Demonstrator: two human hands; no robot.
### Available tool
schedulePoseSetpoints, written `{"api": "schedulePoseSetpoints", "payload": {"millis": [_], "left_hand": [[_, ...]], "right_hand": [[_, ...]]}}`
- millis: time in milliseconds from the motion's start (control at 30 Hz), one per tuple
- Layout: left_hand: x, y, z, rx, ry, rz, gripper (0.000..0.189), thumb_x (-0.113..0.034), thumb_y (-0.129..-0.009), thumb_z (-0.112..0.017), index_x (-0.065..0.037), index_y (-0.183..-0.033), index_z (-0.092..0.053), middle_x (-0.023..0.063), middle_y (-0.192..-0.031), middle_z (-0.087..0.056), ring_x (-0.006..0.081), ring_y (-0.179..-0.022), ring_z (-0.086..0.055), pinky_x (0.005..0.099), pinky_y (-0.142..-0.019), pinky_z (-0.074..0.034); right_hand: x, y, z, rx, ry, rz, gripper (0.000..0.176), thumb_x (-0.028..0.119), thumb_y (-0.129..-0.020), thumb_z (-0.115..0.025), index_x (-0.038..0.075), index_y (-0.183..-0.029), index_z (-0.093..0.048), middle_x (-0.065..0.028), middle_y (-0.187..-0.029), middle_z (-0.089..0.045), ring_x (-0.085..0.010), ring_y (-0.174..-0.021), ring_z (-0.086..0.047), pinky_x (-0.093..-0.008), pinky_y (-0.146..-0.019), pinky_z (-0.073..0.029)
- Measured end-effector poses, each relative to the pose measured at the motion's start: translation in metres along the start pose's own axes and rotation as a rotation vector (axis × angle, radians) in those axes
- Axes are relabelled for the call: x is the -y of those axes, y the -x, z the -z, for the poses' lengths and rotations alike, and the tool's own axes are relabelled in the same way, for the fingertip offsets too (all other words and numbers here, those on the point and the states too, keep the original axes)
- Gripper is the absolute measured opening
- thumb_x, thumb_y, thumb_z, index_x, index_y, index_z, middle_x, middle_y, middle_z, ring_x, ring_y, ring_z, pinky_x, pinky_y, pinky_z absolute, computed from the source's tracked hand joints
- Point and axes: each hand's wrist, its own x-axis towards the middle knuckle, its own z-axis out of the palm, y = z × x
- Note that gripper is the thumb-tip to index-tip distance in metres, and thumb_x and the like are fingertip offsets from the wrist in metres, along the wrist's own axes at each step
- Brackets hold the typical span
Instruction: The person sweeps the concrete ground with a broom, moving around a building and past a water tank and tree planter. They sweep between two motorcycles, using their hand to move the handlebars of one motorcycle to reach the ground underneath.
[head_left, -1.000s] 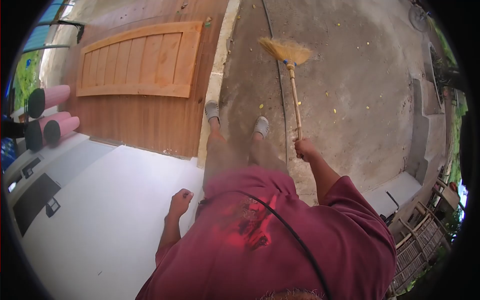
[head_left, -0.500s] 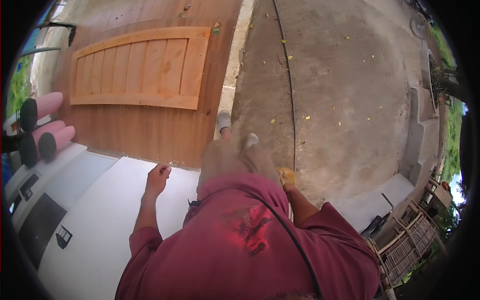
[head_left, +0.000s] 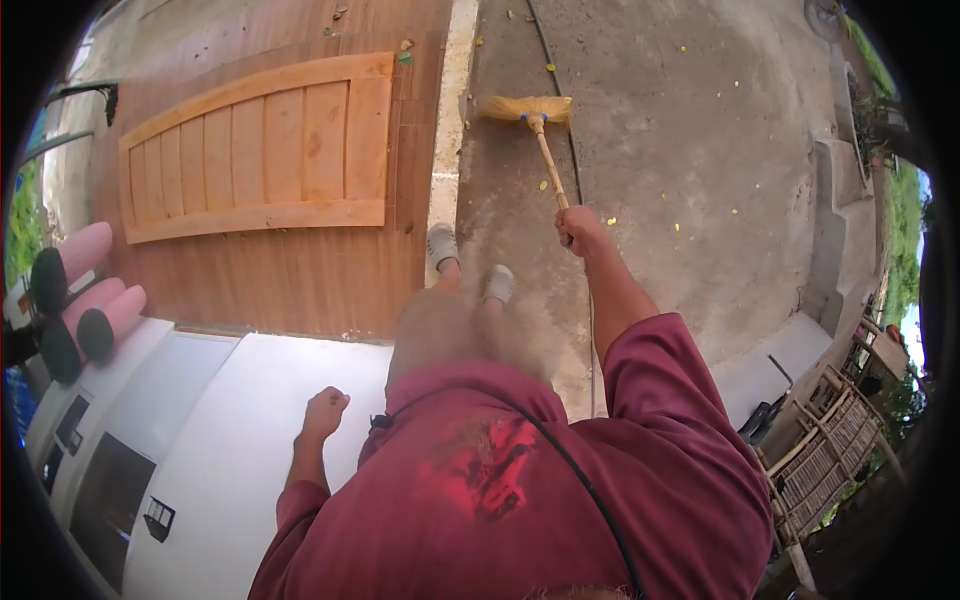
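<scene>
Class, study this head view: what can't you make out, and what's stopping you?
All in the head view:
- Broom handle: gripped part hidden by the right hand.
- Left hand: palm hidden by the hand's own curl.
- Dark ground line: far end cut off by the top edge.
- Yellow speck: too small to identify.

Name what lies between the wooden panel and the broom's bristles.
In the head view, from the panel to the bristles: brown floor, a pale strip, then a sliver of concrete.
</scene>
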Motion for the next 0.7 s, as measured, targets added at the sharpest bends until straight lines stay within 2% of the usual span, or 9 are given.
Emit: {"api": "schedulePoseSetpoints", "payload": {"millis": [133,233,300,400,500,600,633,667,700], "left_hand": [[-0.042,-0.013,0.020,-0.094,0.167,-0.093,0.030,-0.027,-0.095,-0.066,0.002,-0.103,-0.068,0.0177,-0.091,-0.073,0.0281,-0.084,-0.071,0.0382,-0.077,-0.055],[-0.081,-0.007,0.022,-0.111,0.333,-0.122,0.029,-0.026,-0.096,-0.066,0.002,-0.104,-0.067,0.0149,-0.089,-0.072,0.0228,-0.079,-0.070,0.0355,-0.074,-0.055],[-0.093,-0.007,0.007,-0.138,0.390,-0.134,0.029,-0.025,-0.096,-0.066,0.002,-0.104,-0.066,0.0135,-0.087,-0.071,0.0202,-0.077,-0.069,0.0340,-0.072,-0.055],[-0.098,-0.007,-0.023,-0.085,0.363,-0.082,0.030,-0.027,-0.094,-0.067,0.002,-0.102,-0.068,0.0143,-0.088,-0.073,0.0213,-0.077,-0.070,0.0349,-0.071,-0.055],[-0.101,-0.002,-0.051,-0.091,0.259,-0.031,0.030,-0.027,-0.094,-0.068,0.002,-0.101,-0.069,0.0158,-0.089,-0.073,0.0222,-0.078,-0.070,0.0355,-0.072,-0.055],[-0.111,0.014,-0.073,-0.170,0.259,0.047,0.029,-0.026,-0.094,-0.066,0.002,-0.101,-0.068,0.0157,-0.088,-0.073,0.0233,-0.079,-0.071,0.0367,-0.074,-0.055],[-0.126,0.025,-0.079,-0.222,0.330,0.094,0.029,-0.026,-0.095,-0.066,0.002,-0.102,-0.068,0.0155,-0.087,-0.072,0.0232,-0.079,-0.071,0.0366,-0.074,-0.055],[-0.144,0.035,-0.083,-0.275,0.395,0.140,0.029,-0.026,-0.095,-0.065,0.002,-0.102,-0.068,0.0153,-0.087,-0.072,0.0230,-0.079,-0.070,0.0366,-0.074,-0.055],[-0.161,0.047,-0.086,-0.319,0.448,0.185,0.028,-0.026,-0.095,-0.065,0.002,-0.102,-0.067,0.0151,-0.086,-0.072,0.0228,-0.079,-0.070,0.0365,-0.074,-0.055]], "right_hand": [[-0.052,0.059,-0.025,0.203,-0.207,-0.052,0.008,0.009,-0.094,-0.054,0.012,-0.099,-0.049,0.0038,-0.064,-0.043,-0.0084,-0.046,-0.037,-0.0266,-0.042,-0.028],[-0.076,0.142,-0.053,0.233,-0.268,-0.310,0.010,0.009,-0.097,-0.052,0.013,-0.091,-0.044,0.0055,-0.063,-0.039,-0.0071,-0.046,-0.034,-0.0256,-0.040,-0.025],[-0.093,0.167,-0.061,0.257,-0.312,-0.425,0.013,0.008,-0.098,-0.051,0.012,-0.088,-0.043,0.0061,-0.062,-0.037,-0.0067,-0.045,-0.033,-0.0250,-0.039,-0.026],[-0.102,0.123,-0.041,0.405,-0.494,-0.685,0.017,0.006,-0.098,-0.048,0.012,-0.082,-0.043,0.0058,-0.060,-0.037,-0.0070,-0.045,-0.034,-0.0254,-0.039,-0.027],[-0.089,0.020,-0.031,0.527,-0.725,-0.952,0.015,0.009,-0.098,-0.043,0.010,-0.083,-0.043,0.0033,-0.061,-0.043,-0.0077,-0.044,-0.040,-0.0221,-0.035,-0.029],[0.025,-0.017,-0.043,0.477,-0.146,-0.643,0.032,0.016,-0.098,-0.044,0.016,-0.066,-0.040,0.0035,-0.054,-0.041,-0.0099,-0.041,-0.040,-0.0249,-0.034,-0.032],[0.071,-0.040,-0.047,0.452,-0.135,-0.706,0.033,0.016,-0.098,-0.043,0.016,-0.065,-0.040,0.0035,-0.053,-0.041,-0.0098,-0.040,-0.041,-0.0237,-0.033,-0.034],[0.115,-0.051,-0.042,0.409,-0.392,-0.591,0.030,0.013,-0.097,-0.043,0.014,-0.067,-0.041,0.0039,-0.053,-0.042,-0.0085,-0.037,-0.040,-0.0216,-0.032,-0.035],[0.165,-0.071,-0.037,0.375,-0.469,-0.530,0.030,0.011,-0.098,-0.043,0.013,-0.068,-0.040,0.0045,-0.053,-0.042,-0.0066,-0.036,-0.037,-0.0198,-0.031,-0.033]]}}
